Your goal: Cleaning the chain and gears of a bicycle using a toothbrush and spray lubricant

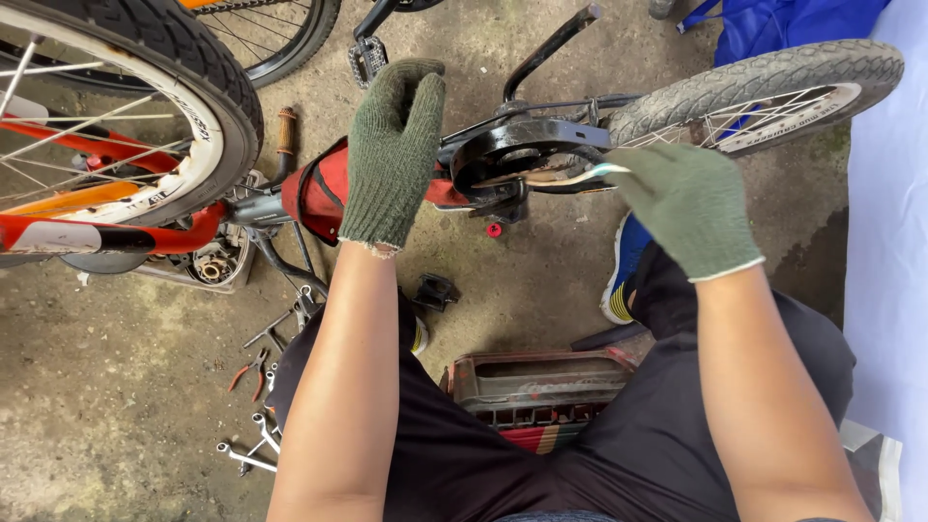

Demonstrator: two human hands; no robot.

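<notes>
A small red bicycle (319, 188) lies on its side on the concrete in front of me. My left hand (391, 155), in a green knit glove, rests flat against the red frame with its fingers straight and together. My right hand (681, 198), also gloved, pinches a thin light-coloured tool (570, 177) whose tip reaches into the black chain guard (522, 145). The black crank arm (546, 48) sticks up behind the guard. The small rear wheel (764, 87) lies to the right.
A larger bicycle wheel (126, 126) with a red frame fills the upper left. Spanners (253, 440) and red-handled pliers (249, 372) lie on the floor at left. A worn red crate (541, 382) sits between my legs. Blue cloth (783, 24) is at top right.
</notes>
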